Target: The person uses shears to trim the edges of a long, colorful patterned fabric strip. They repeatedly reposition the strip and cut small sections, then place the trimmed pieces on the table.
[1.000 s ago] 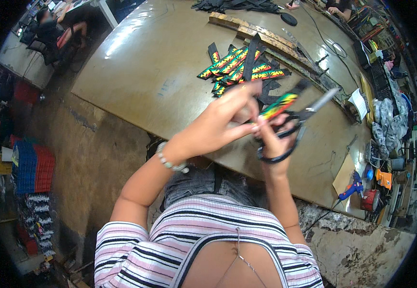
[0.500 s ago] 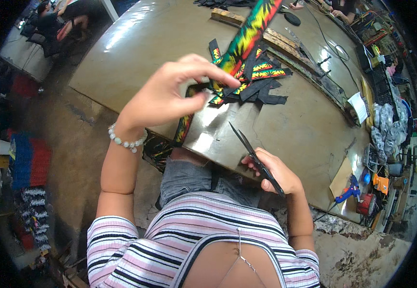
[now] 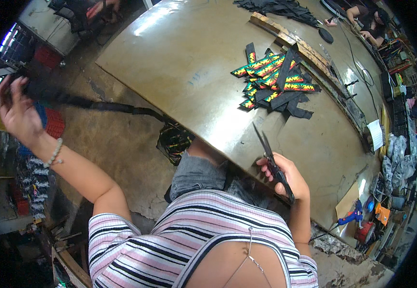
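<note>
At the far left, away from the table, my left hand (image 3: pixel 22 115) is raised with its fingers round one end of a long black strap (image 3: pixel 112 107). Motion blurs that end. The strap runs across to the table's near edge, down toward a bundle of patterned strap (image 3: pixel 175 143) beside my leg. My right hand (image 3: pixel 290 175) grips black-handled scissors (image 3: pixel 271 161) over the table's near edge, blades slightly apart and pointing away. Beyond them lies a pile of cut strap pieces (image 3: pixel 275 81), black on one side and patterned red, yellow and green on the other.
The brown table (image 3: pixel 194 62) carries a long worn wooden bar (image 3: pixel 304 41) and black strips (image 3: pixel 280 9) at the back. A blue glue gun (image 3: pixel 351 214) and plastic bags (image 3: pixel 394 158) lie at the right. Another person (image 3: pixel 369 24) works at the far right.
My left hand has swung from above the table far out to the left, drawing the strap with it. The patterned length over the pile is gone. My right hand still holds the scissors.
</note>
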Available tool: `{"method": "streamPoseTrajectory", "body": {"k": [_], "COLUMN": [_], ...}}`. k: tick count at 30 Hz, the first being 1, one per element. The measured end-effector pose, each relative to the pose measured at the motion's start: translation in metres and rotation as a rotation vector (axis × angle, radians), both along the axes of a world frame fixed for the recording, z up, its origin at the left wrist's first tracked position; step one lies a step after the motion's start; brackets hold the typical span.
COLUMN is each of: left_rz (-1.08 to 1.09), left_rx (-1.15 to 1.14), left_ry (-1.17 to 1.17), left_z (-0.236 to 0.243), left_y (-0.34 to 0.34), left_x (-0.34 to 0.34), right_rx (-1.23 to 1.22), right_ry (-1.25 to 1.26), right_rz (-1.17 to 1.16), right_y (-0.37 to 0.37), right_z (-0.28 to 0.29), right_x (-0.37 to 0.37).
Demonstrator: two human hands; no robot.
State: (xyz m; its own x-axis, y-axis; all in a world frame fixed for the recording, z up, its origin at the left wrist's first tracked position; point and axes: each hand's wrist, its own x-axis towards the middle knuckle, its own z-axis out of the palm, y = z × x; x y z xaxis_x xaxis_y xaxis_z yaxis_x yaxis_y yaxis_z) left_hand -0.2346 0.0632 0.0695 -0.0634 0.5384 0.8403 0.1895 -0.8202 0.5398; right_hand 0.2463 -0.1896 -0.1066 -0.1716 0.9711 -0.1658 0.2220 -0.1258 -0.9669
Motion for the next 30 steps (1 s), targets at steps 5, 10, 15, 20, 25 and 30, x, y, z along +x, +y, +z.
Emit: {"method": "streamPoseTrajectory", "body": {"k": [5,10,15,20,25,30], "left_rz": [-1.736,-0.559,-0.285,-0.166,-0.392,-0.759], "left_rx": [-0.504,-0.424,-0.391,-0.512,-0.47,-0.572], "left_ry": [-0.721,0.282,0.429,0.249,0.305,0.421], "left_z": [-0.005,-0.027,-0.012,-0.006,-0.007,-0.022], "left_y": [0.017,0.028,0.03,0.066,0.061,0.011], "left_x": [-0.005,0.038,0.063,0.051,0.039,0.088], "right_rx": [-0.012,0.01,0.159,0.196,-0.111,-0.091], "right_ry": [0.057,-0.629,-0.702,-0.149,0.775,0.366], "right_rz": [-0.064,-0.263,-0.386,0.089,-0.023,0.02], "right_y": [-0.001,0.003,0.032,0.051,0.084,0.057], "right_z": [0.003,0.024,0.001,-0.024,-0.025,-0.008], "right_x": [-0.006,-0.023,-0.075,-0.155,-0.175,-0.069]}}
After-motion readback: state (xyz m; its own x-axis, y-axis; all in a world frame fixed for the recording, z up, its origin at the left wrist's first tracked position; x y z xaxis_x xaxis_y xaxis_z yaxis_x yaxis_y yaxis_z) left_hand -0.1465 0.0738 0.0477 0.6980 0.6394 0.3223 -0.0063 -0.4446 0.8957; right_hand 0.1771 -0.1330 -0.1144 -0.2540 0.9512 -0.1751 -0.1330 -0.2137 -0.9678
